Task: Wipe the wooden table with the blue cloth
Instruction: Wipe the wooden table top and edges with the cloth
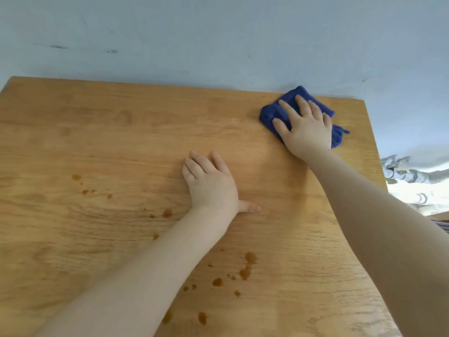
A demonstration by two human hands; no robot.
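Two bare hands lie on the wooden desk, seen from above. The right hand is stretched out to the far right corner, its fingers straight and slightly spread, pressing flat on the blue cloth. That cloth is bunched into a rough pad; it sits right by the desk's far edge, one corner reaching just past it, and blue folds show on both sides of the hand, with a loose bit sticking out to the right. The left hand rests palm down near the middle of the desk, fingers straight and close together, thumb pointing off to the right, holding nothing. Several brown spots mark the wood: a scattered group to the left of the left forearm, and a larger cluster nearer the person, between the two forearms. Beyond the desk is a pale blue-grey floor with a few dark scuffs. At the right edge, something pale and patterned shows, too blurred to identify.
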